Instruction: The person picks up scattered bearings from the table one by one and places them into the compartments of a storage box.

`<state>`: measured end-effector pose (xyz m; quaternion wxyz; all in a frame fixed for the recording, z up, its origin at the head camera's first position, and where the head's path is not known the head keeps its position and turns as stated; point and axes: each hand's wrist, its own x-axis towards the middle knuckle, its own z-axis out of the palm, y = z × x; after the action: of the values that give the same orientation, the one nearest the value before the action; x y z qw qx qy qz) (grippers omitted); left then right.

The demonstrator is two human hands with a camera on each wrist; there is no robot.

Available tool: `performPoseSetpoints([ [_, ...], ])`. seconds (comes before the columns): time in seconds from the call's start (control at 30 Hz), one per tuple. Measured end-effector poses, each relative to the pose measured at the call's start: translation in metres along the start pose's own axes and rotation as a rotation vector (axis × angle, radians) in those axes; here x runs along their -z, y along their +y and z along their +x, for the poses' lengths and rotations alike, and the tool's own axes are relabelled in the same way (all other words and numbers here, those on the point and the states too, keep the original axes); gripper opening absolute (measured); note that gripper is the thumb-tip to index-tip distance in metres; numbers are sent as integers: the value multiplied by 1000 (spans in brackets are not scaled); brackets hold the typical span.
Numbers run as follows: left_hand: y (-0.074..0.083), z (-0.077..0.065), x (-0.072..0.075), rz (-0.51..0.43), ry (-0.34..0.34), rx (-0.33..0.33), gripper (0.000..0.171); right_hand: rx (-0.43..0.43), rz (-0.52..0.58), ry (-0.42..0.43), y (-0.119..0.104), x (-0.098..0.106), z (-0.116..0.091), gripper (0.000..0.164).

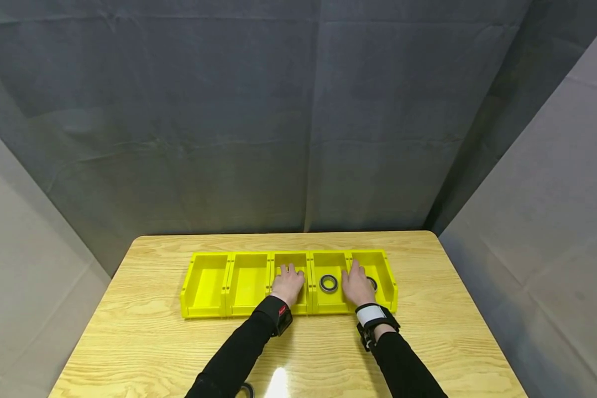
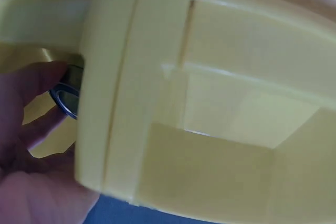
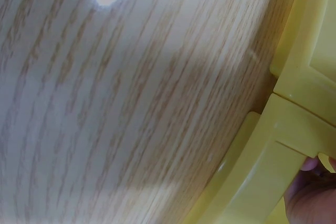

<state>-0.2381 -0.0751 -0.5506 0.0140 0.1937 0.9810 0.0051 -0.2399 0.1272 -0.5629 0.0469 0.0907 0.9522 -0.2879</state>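
My left hand [image 1: 288, 286] reaches into the middle compartment of a yellow bin row [image 1: 249, 316]. In the left wrist view, its fingers pinch a dark-rimmed metal ball bearing [image 2: 66, 99], partly hidden by the compartment wall. My right hand [image 1: 358, 288] is at the rightmost compartment, its thumb side close to the divider. A bearing [image 1: 372, 283] shows just right of that hand, partly covered by it; whether the fingers hold it is hidden. Another bearing [image 1: 329, 283] lies flat in the fourth compartment, between the hands. Only part of the right hand [image 3: 314, 195] appears in the right wrist view.
The bins stand toward the far edge of a wooden table [image 1: 144, 342]. One more bearing [image 1: 247, 389] lies by the left sleeve at the near edge, partly hidden. Grey curtains [image 1: 229, 138] hang behind, and pale panels [image 1: 542, 249] flank both sides.
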Motion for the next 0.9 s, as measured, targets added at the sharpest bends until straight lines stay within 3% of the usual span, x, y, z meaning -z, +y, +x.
performPoseSetpoints([
  [0.27, 4, 3, -9, -105, -43, 51, 22, -7, -2, -11, 1, -1, 0, 59],
  [0.4, 5, 6, -11, -114, -58, 70, 27, -10, -6, -13, 1, 1, 0, 59],
  [0.57, 7, 4, -14, -52, -32, 69, 40, -1, -12, -11, 2, 1, 1, 59],
  [0.9, 6, 1, -19, 147, 71, 25, 38, 0, -19, 0, 4, -2, 3, 59],
])
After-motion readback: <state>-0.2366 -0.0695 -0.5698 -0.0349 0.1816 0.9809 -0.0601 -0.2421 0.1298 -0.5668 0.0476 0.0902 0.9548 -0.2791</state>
